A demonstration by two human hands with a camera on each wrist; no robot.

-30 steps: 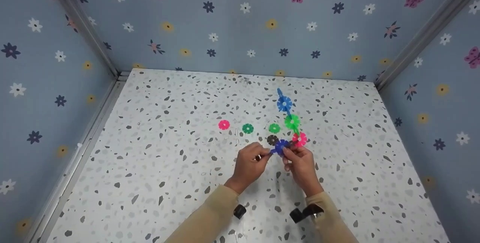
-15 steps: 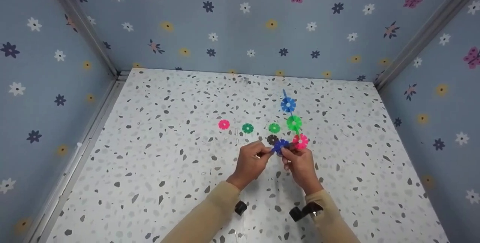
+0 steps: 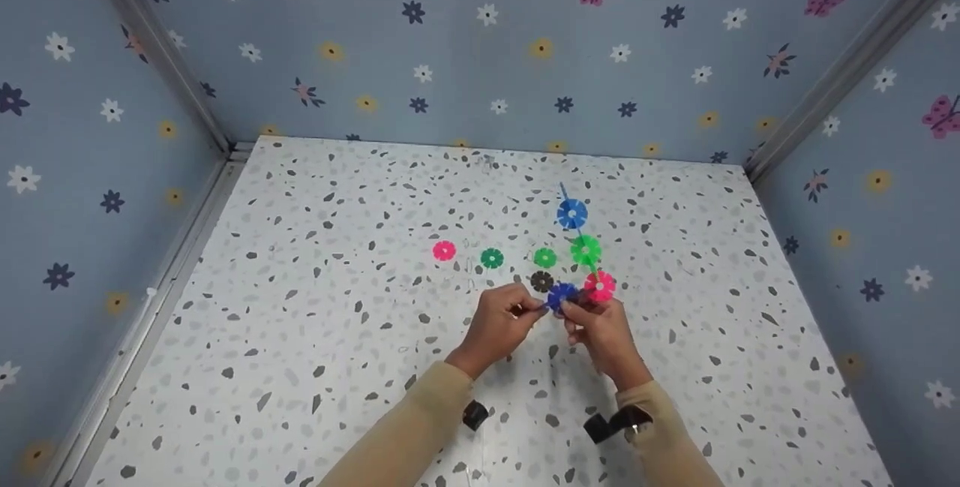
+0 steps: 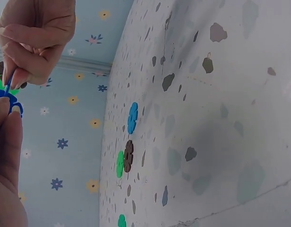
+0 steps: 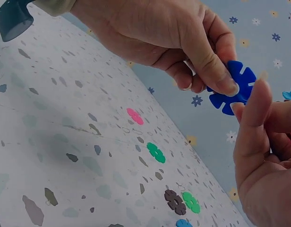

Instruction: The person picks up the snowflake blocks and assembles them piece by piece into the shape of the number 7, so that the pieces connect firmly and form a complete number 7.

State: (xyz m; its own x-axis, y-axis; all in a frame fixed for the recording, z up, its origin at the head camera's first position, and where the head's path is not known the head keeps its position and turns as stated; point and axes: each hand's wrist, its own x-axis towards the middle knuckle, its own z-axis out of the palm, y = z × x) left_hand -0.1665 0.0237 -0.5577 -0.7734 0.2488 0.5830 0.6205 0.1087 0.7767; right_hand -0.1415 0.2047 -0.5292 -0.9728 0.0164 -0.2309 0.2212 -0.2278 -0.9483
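Pinched a blue disc [image 5: 242,78] between the thumb and finger of the left hand [image 3: 504,320], near the middle of the head view. Bent those fingers in close, with just a small gap inside the curl. Pinched a dark blue disc [image 3: 560,295] with the right hand [image 3: 602,331], a bit farther right in the same view, with the thumb laid on the flat front. Held both discs right at the fingertips, up off the table [image 3: 337,307], with the left one turned thin side up in the head view and flat side out in the right wrist view. Held the two close together between the hands, but could not tell joined from only touching.

Had a row of more discs going up from the right hand in the head view: first a big pink disc [image 3: 604,281] just above the fingers, then a big green disc [image 3: 579,251], then a light blue disc [image 3: 566,213], then a thin blue piece [image 3: 563,192] at the top.

On the table, had a brown disc [image 3: 537,281] just above the left fingertips in the head view, a bright green disc [image 3: 541,259] just above the brown one, a dark green disc [image 3: 487,260] farther left, and a small pink disc [image 3: 439,253] farthest left. In the left wrist view, saw a blue table disc [image 4: 132,118] near the middle of the frame. Wore tan sleeves [image 3: 397,427] at the bottom of the head view.
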